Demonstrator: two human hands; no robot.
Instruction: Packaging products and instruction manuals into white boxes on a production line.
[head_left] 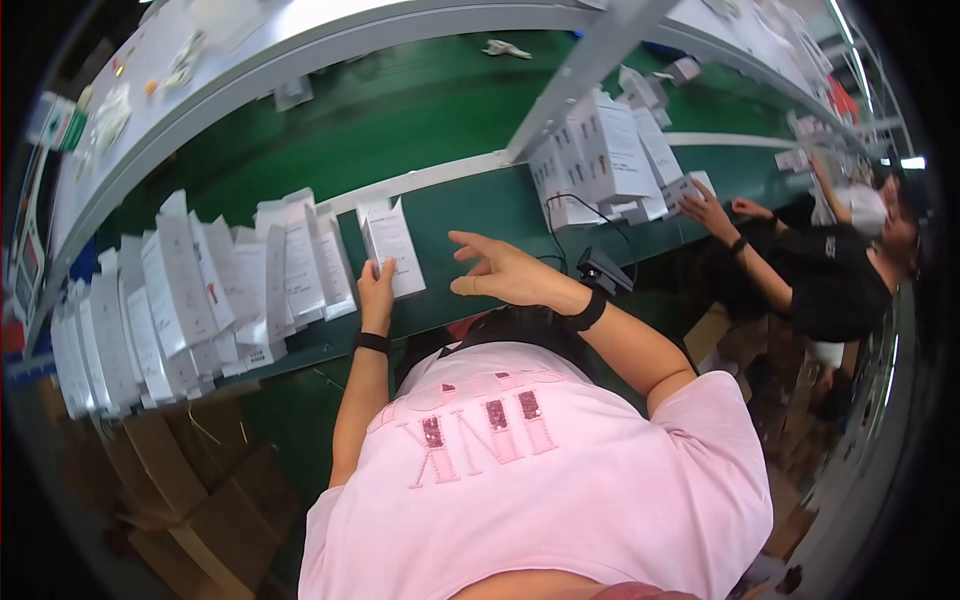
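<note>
My left hand (376, 290) grips the lower edge of a white box (393, 238) that stands on the green bench, its top flaps raised. To the right of that box, my right hand (510, 270) hovers over the bench with fingers spread and nothing in it. Left of the held box stands a long row of similar white boxes (300, 255), several with flaps sticking up. Beyond my right hand, a stack of closed white boxes (600, 150) rests on the bench. Near my right wrist, a black device (604, 270) with a cable lies at the bench edge.
A grey metal post (590, 75) and an upper shelf (300, 35) frame the far side of the bench. At right, a co-worker in black (840, 275) touches a white box (690, 192). Brown cartons (200, 500) sit on the floor at lower left.
</note>
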